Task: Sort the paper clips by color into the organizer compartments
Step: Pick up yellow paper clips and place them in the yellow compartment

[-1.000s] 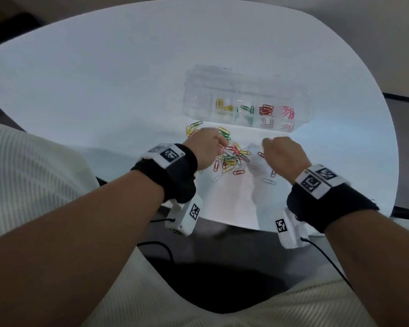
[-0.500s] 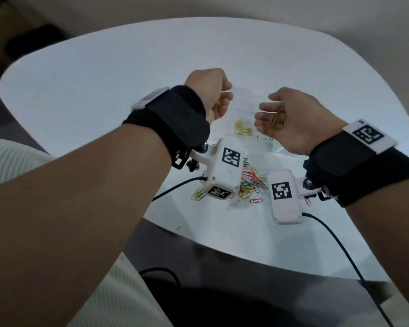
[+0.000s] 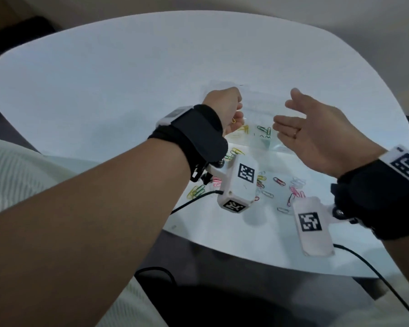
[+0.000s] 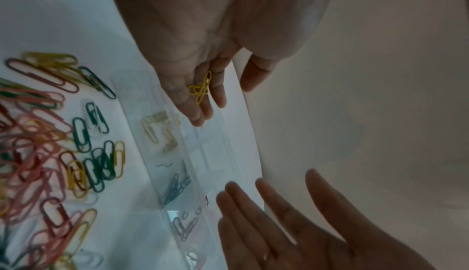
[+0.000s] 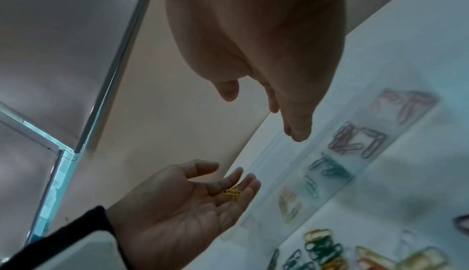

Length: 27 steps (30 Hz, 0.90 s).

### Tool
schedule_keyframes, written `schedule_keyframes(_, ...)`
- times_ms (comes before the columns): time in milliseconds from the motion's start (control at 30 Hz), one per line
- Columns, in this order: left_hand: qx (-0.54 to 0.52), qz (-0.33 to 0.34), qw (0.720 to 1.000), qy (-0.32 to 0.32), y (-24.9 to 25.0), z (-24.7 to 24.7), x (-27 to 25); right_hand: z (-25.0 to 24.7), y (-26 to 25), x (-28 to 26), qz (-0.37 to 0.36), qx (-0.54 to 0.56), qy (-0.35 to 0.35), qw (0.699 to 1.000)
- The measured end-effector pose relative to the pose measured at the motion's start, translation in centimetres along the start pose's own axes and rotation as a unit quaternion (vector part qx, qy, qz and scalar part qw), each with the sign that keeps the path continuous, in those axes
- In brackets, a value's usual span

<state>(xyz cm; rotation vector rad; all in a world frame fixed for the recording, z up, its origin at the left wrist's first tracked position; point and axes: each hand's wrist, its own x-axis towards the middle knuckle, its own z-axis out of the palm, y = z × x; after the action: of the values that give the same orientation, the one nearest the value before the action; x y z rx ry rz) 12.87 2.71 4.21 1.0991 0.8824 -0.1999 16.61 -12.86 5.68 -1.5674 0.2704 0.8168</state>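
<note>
Over the clear organizer (image 3: pixel 255 140), my left hand (image 3: pixel 236 114) is cupped palm up with a few yellow paper clips (image 3: pixel 233 120) lying loose on its fingers. The left wrist view shows those clips (image 4: pixel 201 89) on the fingers of my left hand (image 4: pixel 223 100), thumb apart. My right hand (image 3: pixel 287 108) is spread flat beside it, palm empty. Below the hands, yellow clips (image 3: pixel 241 131) and green clips (image 3: pixel 265 132) lie in neighbouring compartments. A mixed pile of loose clips (image 3: pixel 265 182) sits on the table in front of the organizer.
The white round table (image 3: pixel 128 79) carries the organizer and pile near its front edge. Wrist camera boxes (image 3: pixel 240 182) hang under both wrists with black cables (image 3: pixel 191 201) trailing off the edge. In the right wrist view, dark red and pink clips fill further compartments (image 5: pixel 355 140).
Both hands rose from the pile to above the organizer. Yellow clips that lay in my right palm half a second ago are gone from it; my right hand has spread wider.
</note>
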Motion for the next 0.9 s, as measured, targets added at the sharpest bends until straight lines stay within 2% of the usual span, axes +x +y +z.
schedule_keyframes(333, 0.110, 0.026, 0.994, 0.002, -0.2, 1.0, 0.2, -5.1, 1.9, -2.8, -0.012, 0.007, 0.049, 0.999)
schedule_keyframes(400, 0.141, 0.059, 0.988, 0.011, -0.4, 1.0, -0.1, -5.5, 2.3, -3.1, -0.016, -0.012, 0.062, 0.998)
schedule_keyframes(500, 0.182, 0.146, 0.972, 0.040, -1.1, 0.6, -1.1, -5.8, 3.3, -3.3, -0.012, -0.046, 0.065, 0.997)
schedule_keyframes(600, 0.248, 0.223, 0.940, 0.075, -2.4, -0.6, -1.8, -5.3, 4.6, -3.4, -0.008, -0.102, 0.034, 0.994)
schedule_keyframes(700, 0.334, 0.237, 0.909, 0.077, -3.9, -2.1, -1.9, -4.1, 5.9, -3.1, -0.023, -0.212, 0.002, 0.977)
schedule_keyframes(800, 0.451, 0.211, 0.866, 0.045, -5.4, -3.3, -2.1, -3.0, 7.3, -2.4, -0.065, -0.365, 0.010, 0.929)
schedule_keyframes(900, 0.548, 0.195, 0.814, -0.012, -7.3, -3.5, -2.8, -2.8, 8.4, -2.0, -0.091, -0.456, 0.017, 0.885)
